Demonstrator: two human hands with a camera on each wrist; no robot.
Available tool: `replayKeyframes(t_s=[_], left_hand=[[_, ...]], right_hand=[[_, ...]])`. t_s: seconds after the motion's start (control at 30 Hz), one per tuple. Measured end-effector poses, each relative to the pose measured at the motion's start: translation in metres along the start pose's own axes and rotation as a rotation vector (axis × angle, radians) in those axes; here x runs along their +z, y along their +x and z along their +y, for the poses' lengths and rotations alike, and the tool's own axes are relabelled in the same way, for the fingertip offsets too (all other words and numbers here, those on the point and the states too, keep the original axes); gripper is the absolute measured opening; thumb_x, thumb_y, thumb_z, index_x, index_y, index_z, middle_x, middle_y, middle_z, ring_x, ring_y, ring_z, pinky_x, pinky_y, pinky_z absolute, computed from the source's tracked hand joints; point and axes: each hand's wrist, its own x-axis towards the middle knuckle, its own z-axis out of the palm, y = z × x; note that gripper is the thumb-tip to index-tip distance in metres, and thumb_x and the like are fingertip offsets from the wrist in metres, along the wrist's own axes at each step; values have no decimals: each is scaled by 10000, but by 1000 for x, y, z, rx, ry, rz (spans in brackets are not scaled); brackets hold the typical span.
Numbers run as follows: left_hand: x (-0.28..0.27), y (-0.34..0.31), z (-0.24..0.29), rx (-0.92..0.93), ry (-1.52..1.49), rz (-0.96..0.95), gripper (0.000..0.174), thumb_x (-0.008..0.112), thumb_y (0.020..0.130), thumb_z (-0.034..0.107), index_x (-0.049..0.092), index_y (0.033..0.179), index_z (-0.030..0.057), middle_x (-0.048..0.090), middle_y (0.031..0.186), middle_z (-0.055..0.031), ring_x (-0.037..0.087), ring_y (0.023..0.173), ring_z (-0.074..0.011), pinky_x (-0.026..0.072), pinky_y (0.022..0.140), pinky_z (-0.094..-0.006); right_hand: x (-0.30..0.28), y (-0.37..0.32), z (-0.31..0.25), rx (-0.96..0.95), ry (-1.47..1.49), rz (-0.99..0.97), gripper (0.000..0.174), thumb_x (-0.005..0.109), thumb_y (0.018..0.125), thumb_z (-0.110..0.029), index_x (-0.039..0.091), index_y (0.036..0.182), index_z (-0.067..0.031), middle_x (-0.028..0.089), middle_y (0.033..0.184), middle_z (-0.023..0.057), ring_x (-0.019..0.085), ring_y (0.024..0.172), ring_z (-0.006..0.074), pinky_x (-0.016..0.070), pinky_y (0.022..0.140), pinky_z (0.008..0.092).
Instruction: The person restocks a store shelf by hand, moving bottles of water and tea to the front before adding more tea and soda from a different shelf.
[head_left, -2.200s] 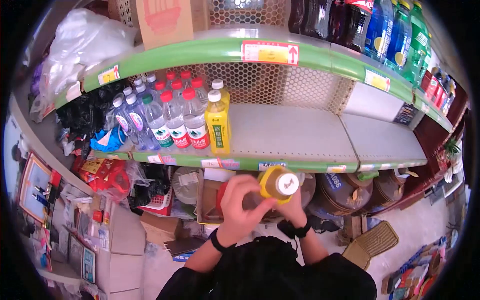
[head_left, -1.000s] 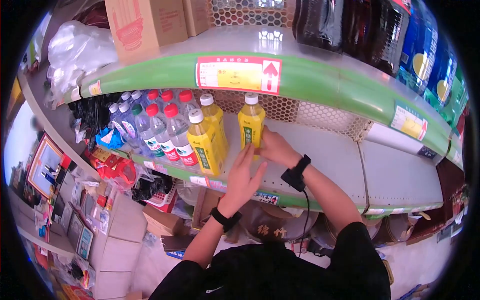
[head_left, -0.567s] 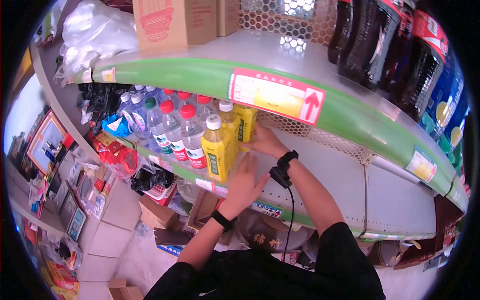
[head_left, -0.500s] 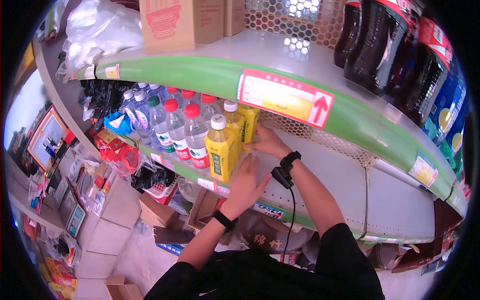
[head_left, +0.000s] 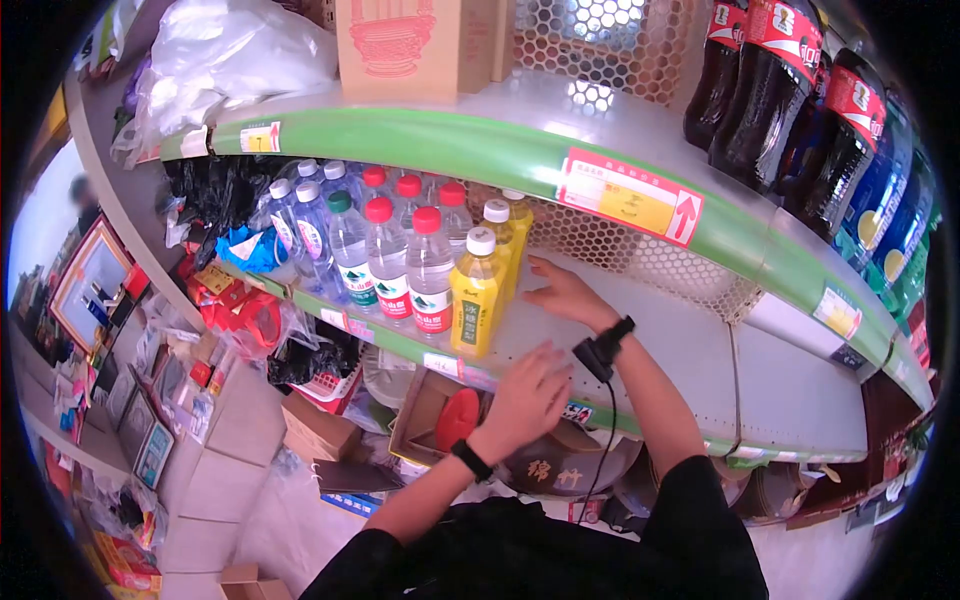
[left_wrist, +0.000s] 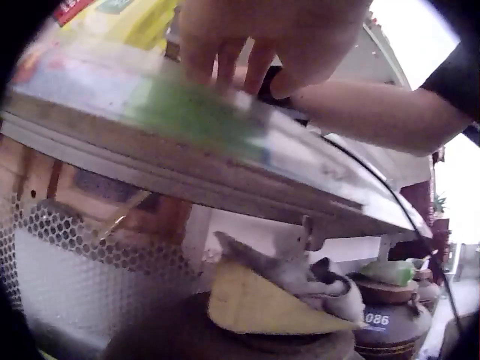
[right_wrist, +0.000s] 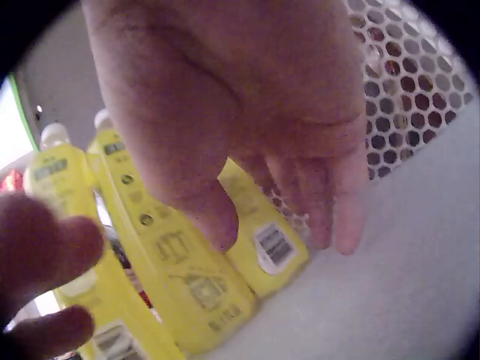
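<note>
Three yellow drink bottles with white caps stand upright in a row running back on the middle shelf. The front bottle [head_left: 475, 300] shows its green label panel, and the rear bottle [right_wrist: 277, 251] leans in the tilted right wrist view. My right hand [head_left: 575, 292] is just right of the rear bottles, fingers extended and loosely bent, holding nothing. My left hand [head_left: 525, 400], slightly blurred, is in front of the shelf's green edge with fingers spread and nothing in them. Beside the yellow bottles stand clear water bottles [head_left: 427, 275] with red caps.
An upper shelf [head_left: 400, 130] overhangs the hands, with cola bottles [head_left: 765, 85] on its right and a cardboard box [head_left: 400, 45]. Bare shelf surface [head_left: 670, 350] extends to the right. Below stand brown jars [head_left: 575, 465] and an open carton [head_left: 425, 410]. A cable [head_left: 600, 445] hangs from my right wrist.
The yellow bottle held earlier in front of my body now stands at the back of the yellow row. My right hand has released it, and my left hand has drawn back from the bottles.
</note>
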Motion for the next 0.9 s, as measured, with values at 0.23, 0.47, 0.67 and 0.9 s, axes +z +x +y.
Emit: replayKeyframes(t_s=[0.23,0.47,0.67,0.9], left_hand=[[-83,-127,22,-234,-211,-309,202,725,880,112,731,1075,57,692,1114,-119,664,1105,-336,554,918,-424],[-136,-236,1,-601,-414,-564,179,699,920,136,748,1063,40,732,1030,-172,694,984,-364,550,878,-419],[-121,-247,29,-441,-581,-802,182,685,921,124,744,1071,40,727,1046,-168,697,978,-361,552,872,-400],[-124,-243,118,104,-892,-1222,247,659,950,183,717,1156,60,712,1095,-161,680,1033,-351,539,909,-415]], right_hand=[[-8,-191,-64,209,405,130,390,660,1018,-149,576,1374,-14,659,1299,92,679,1105,197,542,975,323],[108,-384,-103,709,565,501,327,568,1078,-206,592,1348,-23,710,1223,118,695,1087,203,571,905,343],[121,-390,-235,483,745,814,518,457,1103,-411,565,1347,33,675,1292,214,692,1142,303,567,953,425],[119,-368,-375,-40,1169,591,481,460,1097,-349,548,1349,50,664,1284,239,680,1151,314,561,961,415]])
